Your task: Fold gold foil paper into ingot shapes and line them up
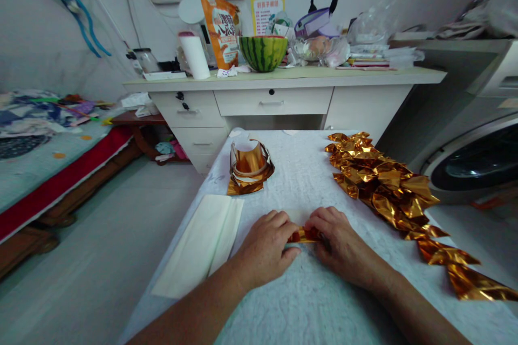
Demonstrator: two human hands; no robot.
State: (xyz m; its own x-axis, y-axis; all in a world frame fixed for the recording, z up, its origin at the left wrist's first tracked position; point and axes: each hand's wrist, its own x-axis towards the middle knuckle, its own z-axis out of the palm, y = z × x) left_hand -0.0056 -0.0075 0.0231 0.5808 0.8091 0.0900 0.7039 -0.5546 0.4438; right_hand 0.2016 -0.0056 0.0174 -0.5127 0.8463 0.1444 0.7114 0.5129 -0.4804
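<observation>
Between my two hands a small piece of gold foil paper [304, 235] lies low over the cloth-covered table [291, 302]. My left hand [267, 250] grips its left end, thumb below and fingers curled on top. The other end is in my right hand [342, 248], whose fingers bend over it. Both hands hide the ends of the foil. Left of my left hand lie white paper sheets [194, 242]. Behind them stands a curled stack of gold foil sheets [247, 164]. To the right is a heap of folded gold foil pieces [380, 183], trailing towards the table's right edge.
A white desk [275, 101] stands beyond the table, with a cut watermelon [264, 54], an orange pouch [222, 32] and a paper roll [195, 56] on it. A washing machine [481, 75] is at the right. A bed [52, 172] is at the left.
</observation>
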